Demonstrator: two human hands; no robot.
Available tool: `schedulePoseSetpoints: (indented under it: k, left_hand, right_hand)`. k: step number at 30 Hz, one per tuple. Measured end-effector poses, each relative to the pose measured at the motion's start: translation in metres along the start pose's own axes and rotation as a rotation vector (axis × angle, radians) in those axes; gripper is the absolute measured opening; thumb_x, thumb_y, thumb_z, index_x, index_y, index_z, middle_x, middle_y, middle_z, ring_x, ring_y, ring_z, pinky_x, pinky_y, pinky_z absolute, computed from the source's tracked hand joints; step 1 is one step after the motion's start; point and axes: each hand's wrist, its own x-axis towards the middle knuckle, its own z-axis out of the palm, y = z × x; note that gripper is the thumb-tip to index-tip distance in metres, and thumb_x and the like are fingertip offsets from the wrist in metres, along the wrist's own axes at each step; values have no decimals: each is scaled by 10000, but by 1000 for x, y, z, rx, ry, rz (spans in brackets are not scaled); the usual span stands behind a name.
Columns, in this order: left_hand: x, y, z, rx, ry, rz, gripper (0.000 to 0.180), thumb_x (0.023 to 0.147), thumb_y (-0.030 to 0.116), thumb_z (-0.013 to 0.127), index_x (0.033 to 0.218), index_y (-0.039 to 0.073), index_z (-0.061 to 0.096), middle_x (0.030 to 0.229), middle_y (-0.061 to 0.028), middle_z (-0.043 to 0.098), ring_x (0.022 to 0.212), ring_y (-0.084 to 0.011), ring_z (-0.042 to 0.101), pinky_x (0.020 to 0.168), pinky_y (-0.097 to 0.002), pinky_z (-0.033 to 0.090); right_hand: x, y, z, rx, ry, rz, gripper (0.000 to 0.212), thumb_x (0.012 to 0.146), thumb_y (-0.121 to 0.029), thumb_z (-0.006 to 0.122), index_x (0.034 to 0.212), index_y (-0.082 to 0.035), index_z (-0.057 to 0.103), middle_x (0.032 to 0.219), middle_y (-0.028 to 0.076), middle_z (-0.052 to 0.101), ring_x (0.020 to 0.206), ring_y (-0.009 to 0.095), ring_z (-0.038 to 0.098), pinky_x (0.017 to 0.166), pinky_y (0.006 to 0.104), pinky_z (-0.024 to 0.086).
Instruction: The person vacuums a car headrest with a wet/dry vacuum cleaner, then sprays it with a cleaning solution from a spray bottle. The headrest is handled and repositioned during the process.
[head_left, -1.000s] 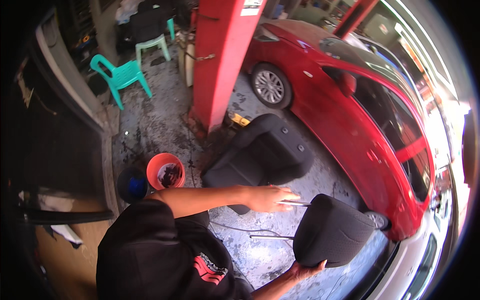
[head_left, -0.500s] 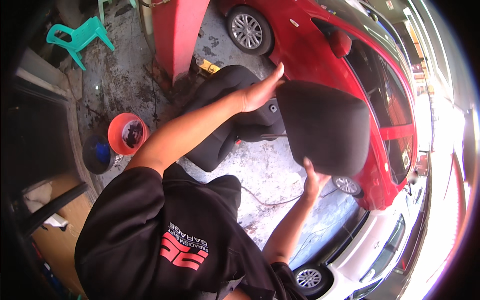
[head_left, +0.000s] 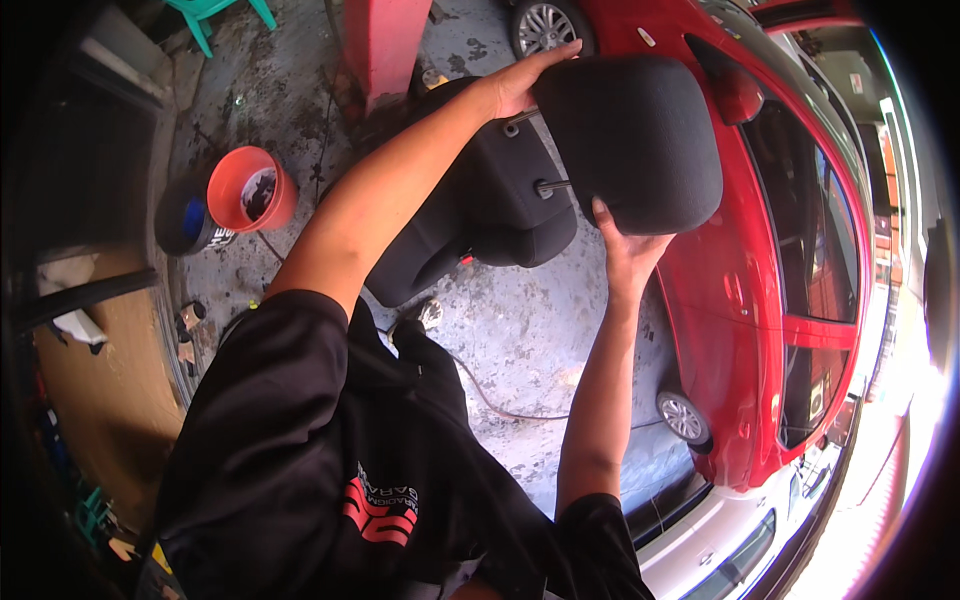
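Observation:
A black fabric headrest (head_left: 635, 145) is held between my two hands, above the top of a black car seat (head_left: 495, 190). My left hand (head_left: 525, 85) presses against its upper left edge, thumb or finger extended along the side. My right hand (head_left: 632, 255) clasps the lower edge, thumb on the near face and the other fingers mostly hidden behind. Two metal headrest posts (head_left: 556, 187) meet the round guide sleeves on the seat's top edge; how deep they sit I cannot tell. My left forearm covers part of the seat.
A red car (head_left: 710, 290) stands close on the right, a white car (head_left: 720, 550) behind it. At the left are an orange bucket (head_left: 225, 200) and a dark bucket (head_left: 178, 215). A red pillar (head_left: 385, 50) rises beyond the seat. A cable (head_left: 490, 400) crosses the floor.
The headrest has come level with the seat top, and both posts now line up at the guide sleeves. My right hand has moved up with it. The whole view has shifted.

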Motion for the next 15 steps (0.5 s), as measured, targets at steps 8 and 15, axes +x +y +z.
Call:
schedulePoseSetpoints:
  k: [8,15]
  left_hand:
    - [4,-26,-16,-153,57,30,706,926,629,728,1355,71,670,1365,-75,678,1248,-209,629,1103,-367,477]
    - [2,-38,-38,-205,33,93,625,952,568,724,1332,73,688,1312,-50,706,1221,-172,641,1072,-346,492]
  right_hand:
    - [9,14,2,52,-95,-30,1073,760,-79,949,1569,20,251,1524,206,416,1402,298,459,1200,456,361]
    - [15,30,-3,-53,-209,-64,1151,734,-27,947,1604,-29,193,1543,213,399,1403,307,475,1190,469,389]
